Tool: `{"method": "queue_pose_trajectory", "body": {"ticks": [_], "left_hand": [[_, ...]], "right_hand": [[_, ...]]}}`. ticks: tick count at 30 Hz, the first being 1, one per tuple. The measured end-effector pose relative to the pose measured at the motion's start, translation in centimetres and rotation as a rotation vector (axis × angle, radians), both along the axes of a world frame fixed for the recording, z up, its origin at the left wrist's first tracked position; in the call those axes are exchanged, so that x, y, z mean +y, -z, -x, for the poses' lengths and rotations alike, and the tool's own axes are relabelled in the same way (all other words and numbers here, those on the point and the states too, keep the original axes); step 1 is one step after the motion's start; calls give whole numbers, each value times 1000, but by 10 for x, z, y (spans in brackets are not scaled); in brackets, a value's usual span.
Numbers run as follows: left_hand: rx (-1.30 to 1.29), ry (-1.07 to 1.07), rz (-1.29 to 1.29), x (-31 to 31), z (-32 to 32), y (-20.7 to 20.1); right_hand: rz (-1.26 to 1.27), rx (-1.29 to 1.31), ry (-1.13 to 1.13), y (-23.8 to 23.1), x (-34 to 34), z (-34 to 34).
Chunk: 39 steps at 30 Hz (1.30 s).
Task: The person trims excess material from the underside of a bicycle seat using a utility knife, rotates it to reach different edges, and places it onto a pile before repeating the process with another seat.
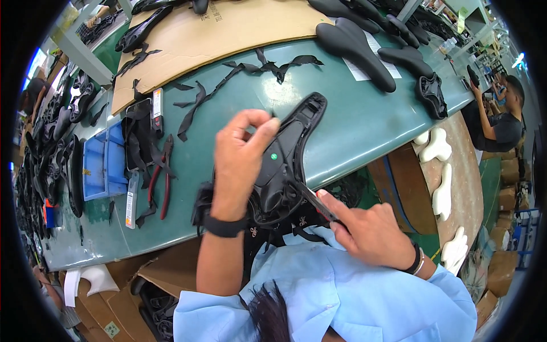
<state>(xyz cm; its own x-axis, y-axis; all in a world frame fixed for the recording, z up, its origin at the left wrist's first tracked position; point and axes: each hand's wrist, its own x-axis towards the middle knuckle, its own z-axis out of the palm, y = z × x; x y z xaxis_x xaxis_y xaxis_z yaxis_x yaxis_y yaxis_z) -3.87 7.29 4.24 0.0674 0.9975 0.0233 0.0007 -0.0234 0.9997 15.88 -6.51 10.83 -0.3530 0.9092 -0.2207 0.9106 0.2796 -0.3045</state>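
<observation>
A black bicycle saddle (pixel 288 162) lies underside up at the table's near edge, its narrow nose pointing away to the right. A small green round sticker sits on it. Above its left side is my left hand (pixel 236 157), thumb and forefinger pinched together; a bit of something dark shows at their tips, too small to name. My right hand (pixel 370 231) is closed round a utility knife (pixel 320 205) with some red on it. The blade end meets the saddle's right rim near the wide rear. My left wrist wears a black band.
Black offcut strips (pixel 196 111) lie across the green table (pixel 222 85). Red-handled pliers (pixel 165 176) and a blue bin (pixel 102 162) stand at left, cardboard (pixel 228 25) behind. Finished saddles (pixel 356 51) lie far right. White saddle-shaped pieces (pixel 437 145) and another person (pixel 501 119) are at right.
</observation>
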Motion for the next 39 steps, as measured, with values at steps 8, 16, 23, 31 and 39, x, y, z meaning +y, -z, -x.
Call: {"method": "queue_pose_trajectory", "body": {"ticks": [8, 16, 23, 31, 39], "left_hand": [[407, 28, -5, -62, 82, -16], [947, 186, -301, -38, 33, -23], [561, 432, -255, 4, 42, 6], [-295, 261, 205, 5, 55, -2], [651, 42, -186, -13, 29, -30]], "right_hand": [[-186, -21, -192, 13, 56, -22], [-78, 110, -333, 14, 117, -23], [-178, 146, -241, 30, 73, -4], [-219, 42, -4, 26, 7, 19], [-313, 35, -118, 33, 76, -3]]}}
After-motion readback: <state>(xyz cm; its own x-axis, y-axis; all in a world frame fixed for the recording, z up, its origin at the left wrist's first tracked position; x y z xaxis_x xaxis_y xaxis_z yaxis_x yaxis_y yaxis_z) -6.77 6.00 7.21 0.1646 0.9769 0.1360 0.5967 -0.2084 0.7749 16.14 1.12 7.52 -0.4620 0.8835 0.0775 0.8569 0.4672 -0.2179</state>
